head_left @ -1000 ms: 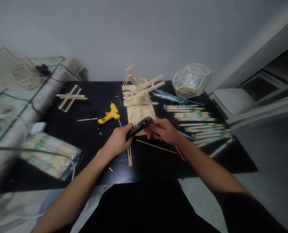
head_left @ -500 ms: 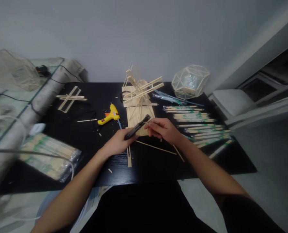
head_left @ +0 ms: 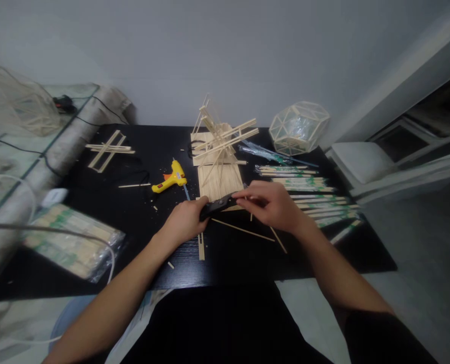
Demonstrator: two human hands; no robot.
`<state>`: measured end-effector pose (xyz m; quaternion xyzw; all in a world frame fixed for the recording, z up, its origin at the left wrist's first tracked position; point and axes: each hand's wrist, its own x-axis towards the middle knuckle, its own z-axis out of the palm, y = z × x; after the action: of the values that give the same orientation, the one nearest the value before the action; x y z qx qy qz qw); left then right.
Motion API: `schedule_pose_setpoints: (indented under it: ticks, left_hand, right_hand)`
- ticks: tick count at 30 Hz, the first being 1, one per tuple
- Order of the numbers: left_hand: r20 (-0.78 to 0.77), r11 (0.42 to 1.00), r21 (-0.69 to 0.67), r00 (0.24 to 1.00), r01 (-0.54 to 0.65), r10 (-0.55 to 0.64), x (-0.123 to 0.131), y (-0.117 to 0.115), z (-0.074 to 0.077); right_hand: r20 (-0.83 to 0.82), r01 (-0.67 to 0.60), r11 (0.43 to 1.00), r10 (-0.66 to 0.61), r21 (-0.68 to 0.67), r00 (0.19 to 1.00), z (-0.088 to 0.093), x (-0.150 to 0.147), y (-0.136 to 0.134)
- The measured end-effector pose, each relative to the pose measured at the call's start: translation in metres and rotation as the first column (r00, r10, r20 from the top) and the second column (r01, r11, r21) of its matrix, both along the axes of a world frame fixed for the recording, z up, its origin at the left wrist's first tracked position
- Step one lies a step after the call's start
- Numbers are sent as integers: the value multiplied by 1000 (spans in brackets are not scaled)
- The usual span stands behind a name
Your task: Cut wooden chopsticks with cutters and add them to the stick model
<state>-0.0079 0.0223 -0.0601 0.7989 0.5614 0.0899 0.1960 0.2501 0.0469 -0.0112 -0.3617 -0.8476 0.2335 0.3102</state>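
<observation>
My left hand (head_left: 185, 220) is closed around the handle of a slim black hand tool (head_left: 220, 203), whose exact kind is unclear. At the tool's far end my right hand (head_left: 272, 202) pinches with thumb and forefinger; what lies between those fingertips is too small to make out. Beneath the tool is a flat panel of thin wooden sticks (head_left: 219, 179). A windmill-like stick model (head_left: 220, 141) with crossed arms stands behind it. Left of the panel lies a yellow glue gun (head_left: 169, 178). Loose sticks (head_left: 243, 230) rest on the table just in front of my hands.
Wrapped chopstick bundles (head_left: 311, 199) line the black table's (head_left: 228, 273) right side. A faceted stick frame (head_left: 299, 127) stands at the back right. Crossed sticks (head_left: 110, 150) lie back left, a large chopstick pack (head_left: 73, 240) front left, with a cable (head_left: 77, 232) over it.
The black tool has tilted from a steep slant to nearly level. My right hand has shifted slightly right, staying at the tool's tip. The view has moved a little.
</observation>
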Motion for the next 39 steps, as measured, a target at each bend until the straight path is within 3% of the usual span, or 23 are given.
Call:
schedule_pose_setpoints:
  ticks: [4,8,13,18,21,22,24,26,29,32,36,39]
  left_hand:
    - [-57,1000,3,998,-12,12,1,-1,2]
    - [-105,1000,-4,994,-18,18,4,-2,5]
    - [-113,1000,-16,993,-21,20,7,-3,4]
    - [-92,998,-15,994,-59,58,4,0,0]
    - [-62,996,-19,994,-86,85,1,2,-1]
    - [-49,996,-18,995,-91,90,1,2,0]
    - [-15,996,-18,996,-90,89,0,2,0]
    - [20,996,-23,996,-85,86,0,1,-1]
    - [52,996,-22,995,-84,85,1,1,-2]
    - [112,996,-12,990,-89,90,1,1,-1]
    - [298,991,-26,945,-131,133,2,-1,1]
    - [436,988,-10,888,-157,146,3,-2,-1]
  right_hand:
    - [224,-17,967,-42,256,974,-13,-4,-9]
    - [294,-66,924,-52,378,954,-25,-3,-10]
    - [272,-74,922,-35,380,962,-25,-9,-13]
    - [173,-65,959,17,275,985,-18,-3,-3]
    - [147,125,958,-166,258,975,-1,28,32]
    - [131,282,925,-323,255,937,7,42,48]
    - [136,590,771,-629,240,766,24,71,82]
    - [138,678,698,-713,233,687,37,94,110]
    - [130,716,664,-746,217,653,41,105,125]
    - [6,697,702,-706,145,709,31,92,107]
    - [-146,513,852,-523,-102,840,27,60,61]
    - [-172,405,904,-424,-140,889,32,39,31]
